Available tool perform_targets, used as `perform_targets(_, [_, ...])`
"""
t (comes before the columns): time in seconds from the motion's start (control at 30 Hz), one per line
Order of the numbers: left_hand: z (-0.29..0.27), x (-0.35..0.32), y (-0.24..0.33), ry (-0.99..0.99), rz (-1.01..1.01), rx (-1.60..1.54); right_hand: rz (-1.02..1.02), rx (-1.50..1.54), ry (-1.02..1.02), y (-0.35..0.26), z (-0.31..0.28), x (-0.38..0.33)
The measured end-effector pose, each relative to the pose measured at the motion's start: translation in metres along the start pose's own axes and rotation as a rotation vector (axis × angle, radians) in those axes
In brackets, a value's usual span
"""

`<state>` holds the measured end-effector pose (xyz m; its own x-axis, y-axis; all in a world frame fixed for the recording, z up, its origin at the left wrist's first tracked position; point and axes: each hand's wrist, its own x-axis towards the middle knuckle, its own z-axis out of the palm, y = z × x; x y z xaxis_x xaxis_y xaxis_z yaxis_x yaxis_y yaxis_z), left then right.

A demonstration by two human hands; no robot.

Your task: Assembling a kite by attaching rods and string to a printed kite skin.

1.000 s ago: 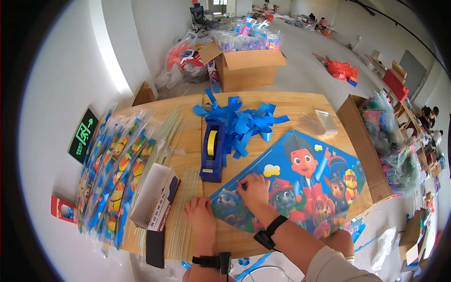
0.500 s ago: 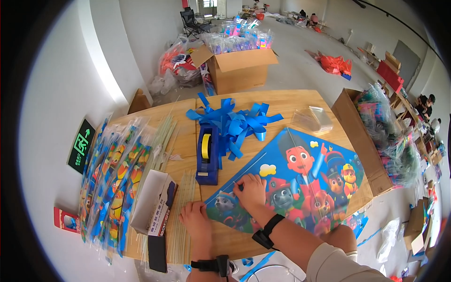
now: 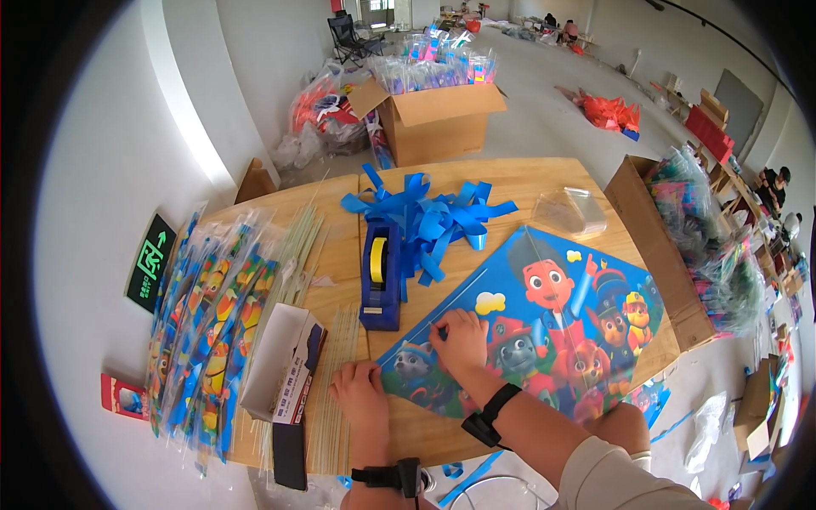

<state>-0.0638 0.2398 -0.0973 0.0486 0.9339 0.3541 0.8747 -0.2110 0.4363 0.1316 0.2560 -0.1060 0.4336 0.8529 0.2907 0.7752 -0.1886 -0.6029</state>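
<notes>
- Presently, head view: left hand [image 3: 360, 393] flat, ungrasping, on the cartoon kite's [image 3: 544, 327] left tip.
- Right hand [image 3: 463, 342] pressing kite just right of it, fingers bent, nothing clasped.
- Blue tape dispenser [image 3: 380, 275] beyond hands; blue ribbons [image 3: 433, 218] farther.

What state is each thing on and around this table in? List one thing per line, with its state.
Kite: spread flat, picture side up.
Left hand: flat on the kite's left corner.
Right hand: pressing on the kite.
Tape dispenser: upright, yellow roll loaded.
Blue ribbons: loose in a heap.
White box: open.
Cardboard box: flaps open, full of packets.
</notes>
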Motion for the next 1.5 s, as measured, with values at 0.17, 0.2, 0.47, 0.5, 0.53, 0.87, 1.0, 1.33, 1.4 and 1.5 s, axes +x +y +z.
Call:
perform_targets(0.17, [-0.001, -0.001, -0.002, -0.017, -0.016, -0.004, 0.004, 0.015, -0.004, -0.003, 0.0, -0.001])
perform_targets(0.2, [-0.002, -0.001, -0.001, -0.016, -0.018, -0.003, 0.008, 0.013, -0.01, -0.001, 0.0, -0.001])
perform_targets(0.47, [0.005, -0.015, 0.033, -0.108, 0.268, -0.198, 0.006, 0.018, -0.035, -0.001, 0.002, -0.002])
perform_targets(0.5, [0.009, -0.02, 0.042, -0.106, 0.258, -0.195, 0.012, 0.009, -0.037, 0.0, 0.001, -0.001])
perform_targets(0.53, [0.013, -0.025, 0.05, -0.18, 0.273, -0.145, 0.006, 0.01, -0.047, 0.001, 0.001, -0.001])
perform_targets(0.87, [0.03, -0.034, 0.057, -0.277, 0.228, -0.029, -0.002, -0.025, -0.02, 0.005, 0.006, -0.002])
perform_targets(1.0, [0.03, -0.033, 0.057, -0.247, 0.193, -0.031, -0.002, -0.016, -0.008, 0.005, 0.006, -0.003])
perform_targets(1.33, [0.031, -0.033, 0.056, -0.262, 0.213, -0.018, 0.0, -0.022, 0.012, 0.007, 0.008, -0.002])
perform_targets(1.4, [0.031, -0.032, 0.056, -0.266, 0.212, -0.012, 0.01, -0.017, 0.004, 0.007, 0.008, -0.002])
perform_targets(1.5, [0.031, -0.032, 0.057, -0.272, 0.215, 0.002, 0.014, -0.024, 0.005, 0.008, 0.008, -0.001])
